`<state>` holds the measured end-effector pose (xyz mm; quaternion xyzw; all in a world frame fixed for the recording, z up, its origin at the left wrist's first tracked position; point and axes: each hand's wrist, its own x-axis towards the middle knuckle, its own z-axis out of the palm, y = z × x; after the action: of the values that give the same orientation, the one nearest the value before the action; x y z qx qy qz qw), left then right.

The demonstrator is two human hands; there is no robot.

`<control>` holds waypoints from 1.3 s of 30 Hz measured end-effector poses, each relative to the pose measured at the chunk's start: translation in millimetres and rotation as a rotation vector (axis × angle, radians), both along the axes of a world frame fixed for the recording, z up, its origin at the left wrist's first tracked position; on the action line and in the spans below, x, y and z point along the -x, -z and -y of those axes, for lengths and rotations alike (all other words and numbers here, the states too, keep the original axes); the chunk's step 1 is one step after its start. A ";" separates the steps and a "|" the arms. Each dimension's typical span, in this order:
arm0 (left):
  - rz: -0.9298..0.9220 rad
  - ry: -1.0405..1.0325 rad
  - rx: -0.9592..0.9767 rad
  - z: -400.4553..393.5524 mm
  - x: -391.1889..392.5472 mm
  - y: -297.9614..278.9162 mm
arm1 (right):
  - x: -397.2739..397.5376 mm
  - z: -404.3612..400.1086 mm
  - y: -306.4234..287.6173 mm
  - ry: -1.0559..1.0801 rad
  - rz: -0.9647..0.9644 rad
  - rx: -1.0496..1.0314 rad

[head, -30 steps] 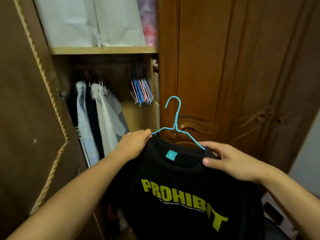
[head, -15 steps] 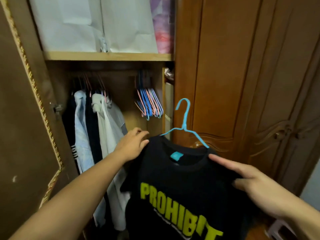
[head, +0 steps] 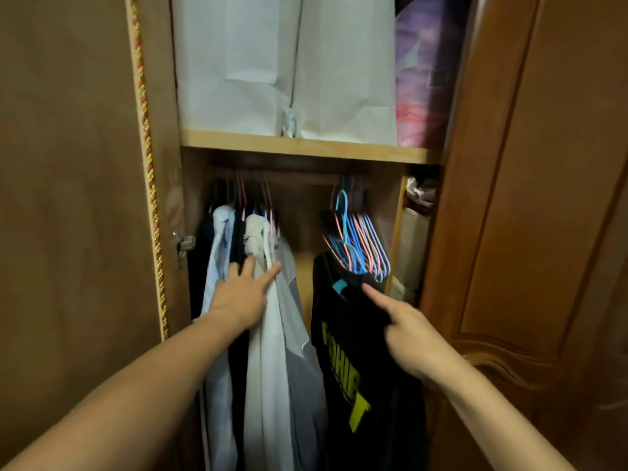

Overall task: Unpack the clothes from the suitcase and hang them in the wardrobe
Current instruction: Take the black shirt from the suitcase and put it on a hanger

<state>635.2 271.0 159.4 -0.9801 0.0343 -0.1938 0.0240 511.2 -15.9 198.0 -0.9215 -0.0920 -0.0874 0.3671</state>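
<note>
Half a second ago the black T-shirt (head: 353,351) was still outside the wardrobe (head: 530,232), carried between both hands on its blue hanger (head: 343,215); now the hanger's hook seems to be up on the rail (head: 299,178), at about 1 o'clock from the middle of the view, and the shirt hangs inside, just left of the bunch of empty hangers (head: 368,246).

The left hand (head: 243,294) has let go and lies flat, fingers spread, against the pale shirts (head: 272,334) at 9 o'clock, seemingly pressing them aside. The right hand (head: 407,331) holds nothing: its forefinger is stretched out, tip at the black collar near the blue label (head: 339,286), the other fingers curled.

By my reading this garment is as good as hung; only a last nudge is left. The suitcase is out of view, so how many clothes wait cannot be told.

The lower compartment holds a row of light and dark garments at the left, the black T-shirt and the spare blue and pink hangers at the right. On the shelf (head: 306,147) above, at 12 o'clock, stand two white paper bags (head: 289,62) with a purple and pink bundle (head: 424,73) beside them at 1 o'clock. A narrow side compartment (head: 413,246) at 3 o'clock holds things too dim to name.
</note>
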 end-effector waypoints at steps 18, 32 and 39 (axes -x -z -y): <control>-0.113 0.038 0.072 -25.7 6.0 -26.9 | -212.0 -65.1 -72.7 -0.091 -0.042 -0.074; -0.089 -0.011 0.141 -17.2 3.7 -23.8 | -207.1 -55.8 -16.3 0.082 0.277 -0.171; -0.091 -0.007 0.253 -11.1 -3.5 -28.4 | -228.2 -79.0 -46.6 0.142 0.305 0.005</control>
<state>638.7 282.2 187.8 -0.9832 0.0073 -0.1519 -0.1008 739.4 63.1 244.5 -0.9025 -0.0816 -0.2518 0.3397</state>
